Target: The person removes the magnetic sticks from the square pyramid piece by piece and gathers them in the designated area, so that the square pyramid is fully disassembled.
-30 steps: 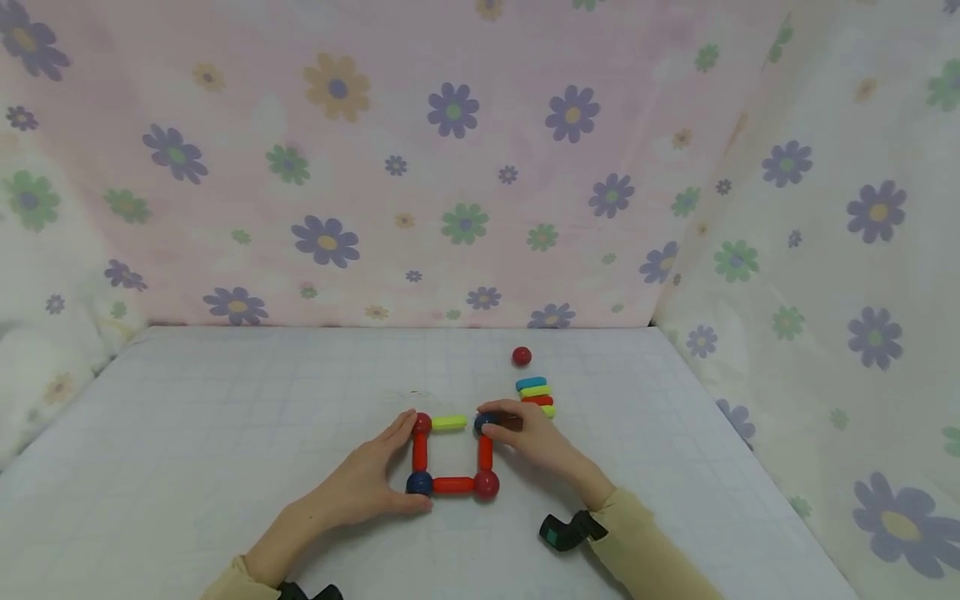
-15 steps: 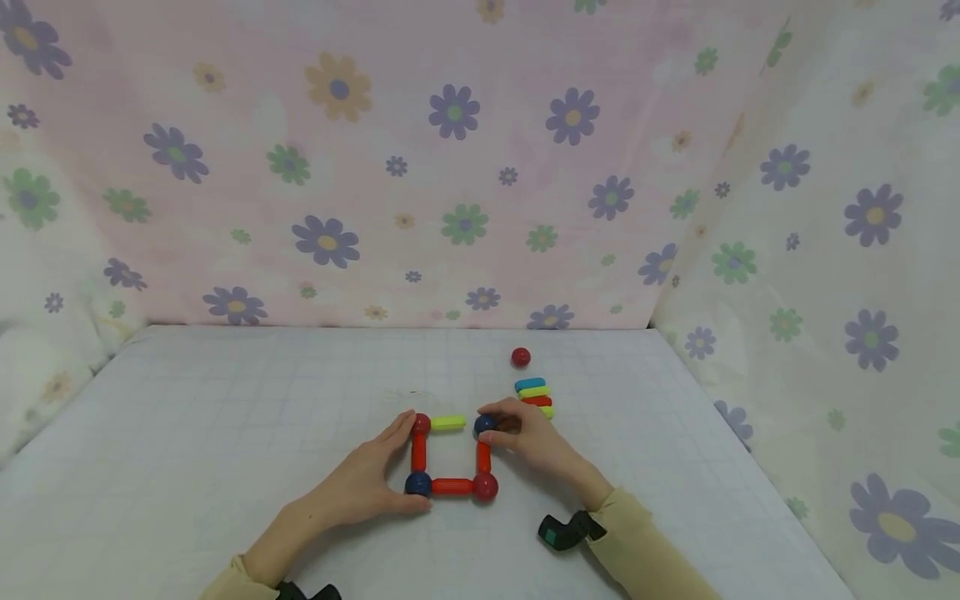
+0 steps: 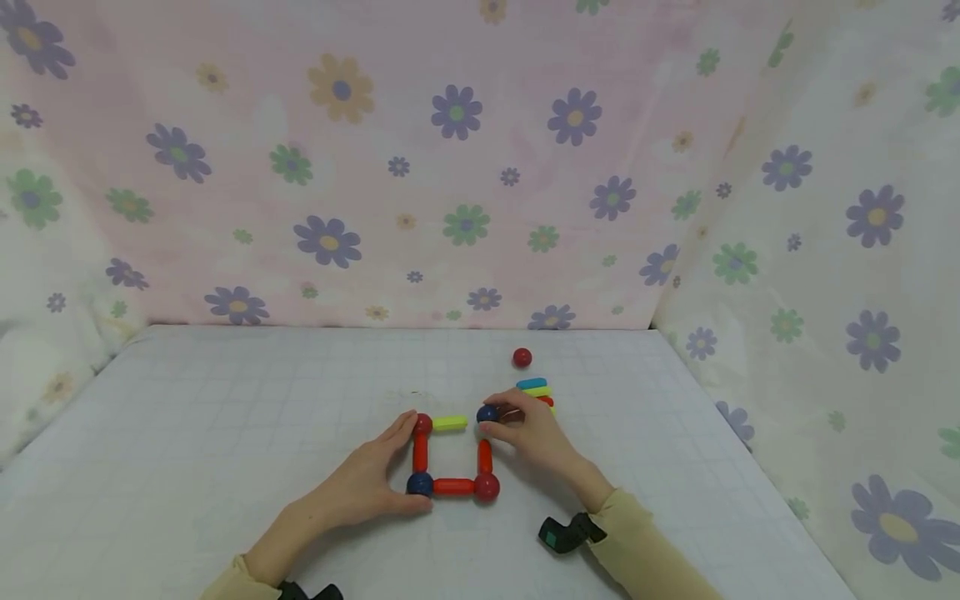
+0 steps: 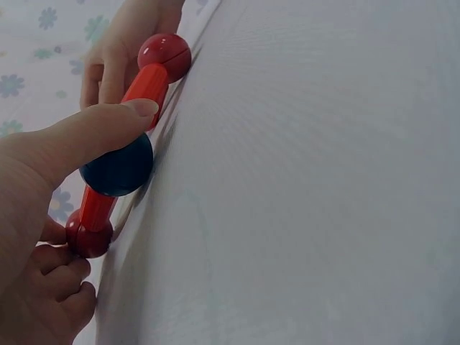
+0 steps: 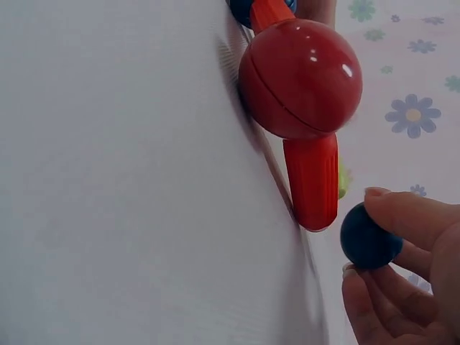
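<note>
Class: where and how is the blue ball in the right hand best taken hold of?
The blue ball is probably best pinched across its widest part, coming from the right, as the right hand does. It is round and shows no handle, so thumb and fingers on opposite sides suit it, and its left side, towards the yellow-green rod, is left uncovered.

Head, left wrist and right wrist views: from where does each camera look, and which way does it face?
Head: worn on the head, facing forward and down at the ball-and-rod frame; left hand, right hand and beige sleeves show.
Left wrist: worn there, looking past the left thumb at the near-left blue ball; left fingers and, beyond, the right hand show.
Right wrist: worn there, facing the pinched blue ball; right thumb and right fingers show, plus probably the left hand at top.
Both wrist views share the near-right red ball.
</note>
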`<state>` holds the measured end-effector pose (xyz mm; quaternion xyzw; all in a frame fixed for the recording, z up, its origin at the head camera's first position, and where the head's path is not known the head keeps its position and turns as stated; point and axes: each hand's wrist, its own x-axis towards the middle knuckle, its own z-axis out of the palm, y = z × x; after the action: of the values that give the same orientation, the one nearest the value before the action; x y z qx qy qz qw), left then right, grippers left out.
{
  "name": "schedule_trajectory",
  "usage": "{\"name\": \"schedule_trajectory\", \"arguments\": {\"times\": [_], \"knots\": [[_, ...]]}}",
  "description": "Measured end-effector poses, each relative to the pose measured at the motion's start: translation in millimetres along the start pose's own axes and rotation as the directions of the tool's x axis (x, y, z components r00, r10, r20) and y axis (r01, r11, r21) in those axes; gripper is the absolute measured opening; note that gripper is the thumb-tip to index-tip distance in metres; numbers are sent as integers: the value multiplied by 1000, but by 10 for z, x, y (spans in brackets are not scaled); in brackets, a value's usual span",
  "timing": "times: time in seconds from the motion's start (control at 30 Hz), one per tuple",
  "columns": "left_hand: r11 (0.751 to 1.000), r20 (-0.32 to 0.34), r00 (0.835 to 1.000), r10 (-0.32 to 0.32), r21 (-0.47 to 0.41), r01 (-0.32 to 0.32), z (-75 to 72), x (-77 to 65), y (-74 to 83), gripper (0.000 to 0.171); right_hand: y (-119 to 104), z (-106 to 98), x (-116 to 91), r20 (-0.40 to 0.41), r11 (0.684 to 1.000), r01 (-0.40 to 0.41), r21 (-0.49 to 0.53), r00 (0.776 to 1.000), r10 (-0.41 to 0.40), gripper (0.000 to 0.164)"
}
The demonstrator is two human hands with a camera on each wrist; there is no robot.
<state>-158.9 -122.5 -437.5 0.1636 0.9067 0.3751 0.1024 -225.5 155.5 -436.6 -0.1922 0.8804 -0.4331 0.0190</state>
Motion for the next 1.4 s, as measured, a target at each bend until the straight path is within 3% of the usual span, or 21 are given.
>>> {"name": "schedule_trajectory", "arguments": {"times": [0.27, 1.07, 1.4], "knots": [[1000, 8, 1000, -25, 2, 25, -1, 4, -5, 115, -107, -41, 175, -7, 999, 40, 15, 999, -40, 36], [1000, 7, 1000, -10, -9, 10, -13, -12, 18, 115, -318, -14, 847, -79, 993, -111, 48, 990, 114, 43], [1000, 10, 1000, 8, -10, -8, -1, -4, -13, 117, -145, 76, 1098, -70, 980, -192, 57, 978, 196, 40]]}}
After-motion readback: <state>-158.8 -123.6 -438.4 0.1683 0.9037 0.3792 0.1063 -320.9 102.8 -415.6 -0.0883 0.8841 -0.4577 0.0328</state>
